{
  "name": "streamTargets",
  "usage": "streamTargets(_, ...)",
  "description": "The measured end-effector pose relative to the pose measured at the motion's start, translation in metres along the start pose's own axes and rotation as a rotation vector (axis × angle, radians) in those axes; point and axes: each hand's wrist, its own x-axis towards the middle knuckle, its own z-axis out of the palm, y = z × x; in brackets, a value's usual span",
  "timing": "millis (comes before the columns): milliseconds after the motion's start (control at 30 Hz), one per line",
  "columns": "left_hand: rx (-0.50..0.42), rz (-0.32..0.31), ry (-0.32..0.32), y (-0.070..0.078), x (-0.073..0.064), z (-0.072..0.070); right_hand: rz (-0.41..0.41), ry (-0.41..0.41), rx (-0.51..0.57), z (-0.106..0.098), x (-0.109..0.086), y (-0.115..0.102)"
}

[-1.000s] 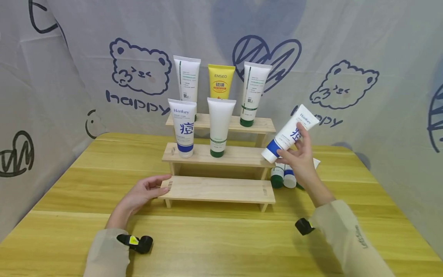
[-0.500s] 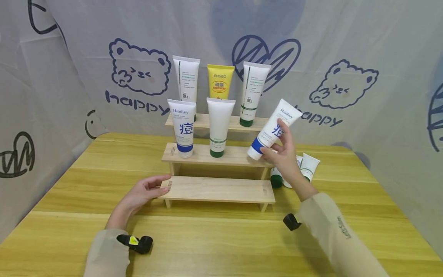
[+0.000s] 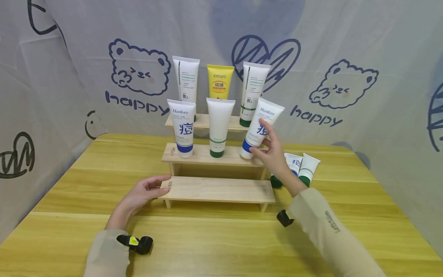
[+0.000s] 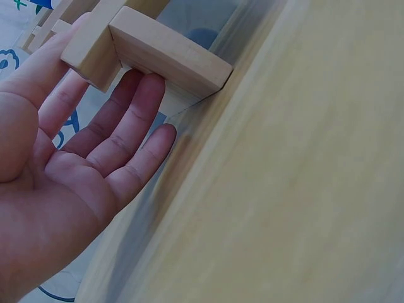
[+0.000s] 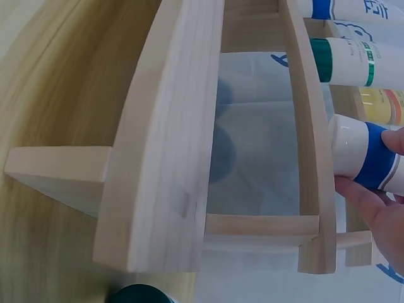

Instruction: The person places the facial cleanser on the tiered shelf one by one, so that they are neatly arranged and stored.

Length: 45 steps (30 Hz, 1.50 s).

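Observation:
A three-tier wooden display stand (image 3: 218, 189) is in the middle of the head view. My left hand (image 3: 145, 193) grips the left end of its lowest shelf, the thumb at the top edge. With my right hand (image 3: 276, 157) I hold a white Hankey squeeze tube (image 3: 269, 112) with a blue band, tilted to the right. Its white cap (image 5: 348, 145) is right at the middle shelf's right end. Left of it on that shelf stand a white tube with a green cap (image 3: 221, 119) and another blue-banded Hankey tube (image 3: 181, 123).
On the top shelf stand a yellow ENSEO tube (image 3: 220, 79) and two tall white tubes, one at the left (image 3: 187, 77), one at the right (image 3: 254, 82). Several tubes lie right of the stand, among them a green-capped white tube (image 3: 308, 168). A printed cloth (image 3: 194, 27) hangs behind the table (image 3: 207, 246).
My right hand has moved left with the Hankey tube, from beyond the stand's right side to the middle shelf's right end. The tube is more upright. My left hand has stayed in place.

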Motion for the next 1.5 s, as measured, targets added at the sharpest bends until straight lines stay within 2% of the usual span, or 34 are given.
streamTargets(167, 0.0, -0.004, 0.002, 0.0, 0.0, 0.0, -0.088, -0.03, -0.131, 0.006, 0.0, 0.0)
streamTargets(367, -0.004, 0.0, -0.002, -0.001, 0.001, 0.0, -0.107, -0.079, -0.21, 0.009, 0.001, -0.001)
streamTargets(533, 0.0, 0.001, 0.001, 0.0, 0.001, 0.0, -0.104, -0.114, -0.233, 0.01, 0.002, -0.001)
streamTargets(833, 0.001, 0.005, 0.008, 0.0, 0.002, 0.002, -0.116, -0.11, -0.228, 0.007, -0.003, -0.001)
streamTargets(1067, 0.01, 0.01, 0.008, 0.0, 0.002, 0.001, -0.208, -0.025, -0.15, -0.003, -0.009, 0.003)
streamTargets(1167, 0.003, 0.009, 0.005, 0.0, 0.002, 0.001, -0.218, 0.022, -0.124, -0.008, -0.013, 0.001)
streamTargets(1367, 0.004, 0.009, 0.002, 0.0, 0.001, 0.001, -0.186, 0.111, -0.144, -0.019, -0.022, -0.007)
streamTargets(1500, 0.01, 0.012, 0.006, -0.001, 0.0, 0.001, -0.161, 0.144, -0.182, -0.029, -0.025, 0.004)
